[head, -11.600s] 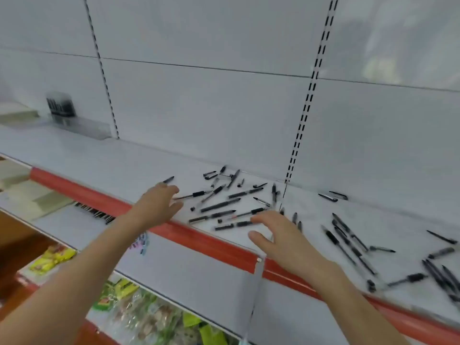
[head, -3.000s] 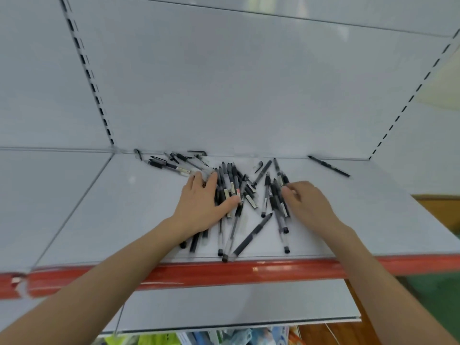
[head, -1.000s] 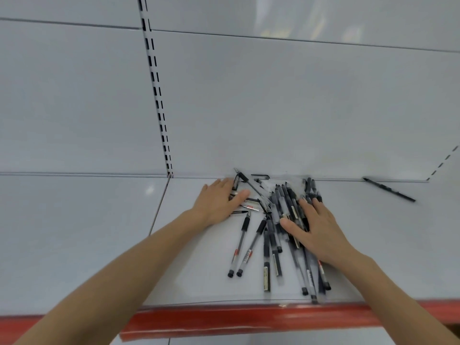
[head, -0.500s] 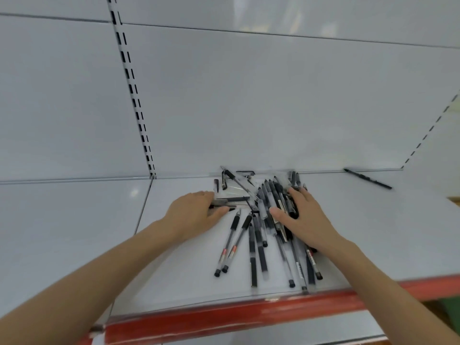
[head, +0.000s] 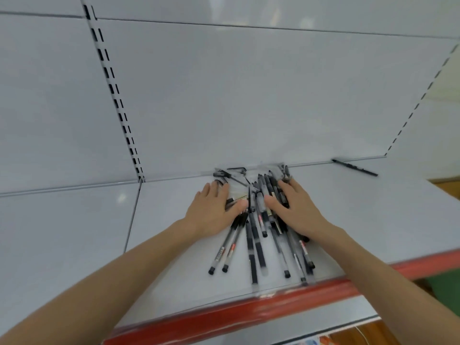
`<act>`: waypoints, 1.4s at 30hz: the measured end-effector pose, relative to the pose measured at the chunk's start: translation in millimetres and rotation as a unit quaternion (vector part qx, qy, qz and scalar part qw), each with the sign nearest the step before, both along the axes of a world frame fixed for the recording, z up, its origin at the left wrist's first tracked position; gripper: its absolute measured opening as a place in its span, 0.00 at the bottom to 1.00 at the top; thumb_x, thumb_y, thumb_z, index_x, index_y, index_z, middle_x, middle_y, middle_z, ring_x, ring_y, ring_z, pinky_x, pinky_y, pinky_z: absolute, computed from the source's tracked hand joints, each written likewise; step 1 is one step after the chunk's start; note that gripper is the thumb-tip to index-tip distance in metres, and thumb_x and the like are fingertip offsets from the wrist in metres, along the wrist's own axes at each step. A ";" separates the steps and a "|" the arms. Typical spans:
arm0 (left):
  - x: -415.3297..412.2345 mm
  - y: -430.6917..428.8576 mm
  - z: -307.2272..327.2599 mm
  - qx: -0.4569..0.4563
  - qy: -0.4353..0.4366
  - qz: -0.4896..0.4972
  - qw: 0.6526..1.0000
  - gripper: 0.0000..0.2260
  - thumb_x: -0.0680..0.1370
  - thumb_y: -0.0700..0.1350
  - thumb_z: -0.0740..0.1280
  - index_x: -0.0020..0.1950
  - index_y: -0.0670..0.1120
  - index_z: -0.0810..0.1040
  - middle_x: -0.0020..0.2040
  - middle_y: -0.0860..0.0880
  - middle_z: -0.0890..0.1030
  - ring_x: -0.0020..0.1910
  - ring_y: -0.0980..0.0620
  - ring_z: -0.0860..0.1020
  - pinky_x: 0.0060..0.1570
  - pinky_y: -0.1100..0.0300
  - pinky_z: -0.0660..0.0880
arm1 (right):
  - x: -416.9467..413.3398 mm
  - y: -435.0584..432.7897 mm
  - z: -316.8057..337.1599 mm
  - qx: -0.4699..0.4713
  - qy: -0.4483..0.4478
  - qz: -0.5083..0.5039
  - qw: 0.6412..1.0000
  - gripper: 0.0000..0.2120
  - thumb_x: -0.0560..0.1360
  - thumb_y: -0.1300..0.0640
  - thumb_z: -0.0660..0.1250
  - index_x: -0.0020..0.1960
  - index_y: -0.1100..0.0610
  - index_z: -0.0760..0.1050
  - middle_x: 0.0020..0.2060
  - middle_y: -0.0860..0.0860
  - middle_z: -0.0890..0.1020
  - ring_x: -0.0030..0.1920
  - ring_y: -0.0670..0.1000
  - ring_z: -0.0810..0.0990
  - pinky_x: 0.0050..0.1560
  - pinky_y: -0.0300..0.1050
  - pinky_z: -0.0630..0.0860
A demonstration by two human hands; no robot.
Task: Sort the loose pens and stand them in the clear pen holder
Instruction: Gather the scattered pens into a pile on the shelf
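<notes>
Several black-capped pens [head: 256,247] lie gathered in a rough pile on the white shelf [head: 174,257], most pointing toward me. My left hand [head: 214,210] rests flat on the left side of the pile, fingers straight. My right hand [head: 293,210] lies flat on the right side, fingers spread over the pens. A few pens [head: 229,174] sit against the back wall beyond my fingertips. One pen [head: 354,167] lies alone at the back right. No clear pen holder is in view.
The shelf has a red front strip [head: 249,310] with a clear lip along it. A slotted upright [head: 117,100] runs up the white back panel at the left, another [head: 420,100] at the right. A lower shelf [head: 286,327] shows beneath.
My left hand has opened flat and slid right onto the pile. My right hand stays on the pens, and the pile is drawn tighter between both hands.
</notes>
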State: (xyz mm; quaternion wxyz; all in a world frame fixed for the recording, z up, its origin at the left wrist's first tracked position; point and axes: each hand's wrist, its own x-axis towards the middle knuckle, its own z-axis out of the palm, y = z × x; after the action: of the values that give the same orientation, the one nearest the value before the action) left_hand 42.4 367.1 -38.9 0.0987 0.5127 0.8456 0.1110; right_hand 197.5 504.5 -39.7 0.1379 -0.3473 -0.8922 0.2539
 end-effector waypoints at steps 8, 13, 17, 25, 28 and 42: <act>22.7 12.7 6.9 0.090 -0.035 -0.013 0.995 0.31 0.77 0.64 0.50 0.68 0.41 0.63 0.69 0.37 0.64 0.69 0.41 0.61 0.68 0.51 0.60 | 3.7 7.1 4.6 -0.019 0.064 0.008 0.998 0.29 0.78 0.42 0.54 0.74 0.56 0.58 0.75 0.54 0.57 0.75 0.49 0.51 0.71 0.42 0.48; 16.6 22.1 8.0 0.075 -0.081 0.045 0.993 0.38 0.73 0.69 0.51 0.76 0.47 0.49 0.76 0.40 0.50 0.75 0.43 0.47 0.73 0.47 0.49 | 7.0 27.7 7.6 -0.051 0.010 -0.017 0.999 0.32 0.78 0.40 0.52 0.75 0.57 0.53 0.76 0.56 0.53 0.76 0.52 0.48 0.73 0.48 0.49; 29.7 47.2 6.6 0.096 -0.117 0.007 0.988 0.36 0.74 0.67 0.52 0.76 0.50 0.50 0.76 0.42 0.52 0.76 0.47 0.46 0.74 0.50 0.49 | -4.7 27.0 10.7 -0.042 0.051 0.076 0.995 0.21 0.81 0.49 0.51 0.67 0.60 0.66 0.67 0.56 0.69 0.69 0.52 0.63 0.71 0.45 0.55; 47.7 70.1 13.2 0.073 -0.119 0.046 0.989 0.35 0.73 0.69 0.53 0.75 0.53 0.54 0.77 0.42 0.48 0.76 0.46 0.47 0.72 0.51 0.49 | 25.2 109.7 11.9 0.077 -0.014 0.026 0.997 0.23 0.81 0.51 0.53 0.72 0.60 0.61 0.73 0.60 0.61 0.74 0.57 0.56 0.72 0.49 0.51; 58.0 78.5 14.2 0.068 -0.098 0.057 0.991 0.34 0.74 0.66 0.54 0.75 0.51 0.54 0.76 0.41 0.50 0.76 0.46 0.46 0.72 0.51 0.49 | 47.6 153.9 8.9 0.153 -0.112 -0.083 0.978 0.23 0.80 0.49 0.53 0.70 0.61 0.63 0.70 0.63 0.62 0.70 0.61 0.59 0.69 0.55 0.55; 77.2 83.4 20.6 0.106 -0.085 0.107 0.985 0.32 0.75 0.65 0.56 0.73 0.49 0.60 0.74 0.45 0.60 0.73 0.48 0.57 0.69 0.55 0.56 | 69.3 137.3 13.1 0.136 -0.017 0.109 0.985 0.14 0.80 0.56 0.55 0.44 0.61 0.75 0.42 0.59 0.77 0.47 0.60 0.75 0.45 0.49 0.66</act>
State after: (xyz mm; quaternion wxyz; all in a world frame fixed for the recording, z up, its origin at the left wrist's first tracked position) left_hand 119.6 450.5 -18.3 0.1029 0.4158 0.8676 0.2526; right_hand 266.8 641.9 -26.6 0.1404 -0.2301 -0.9531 0.1379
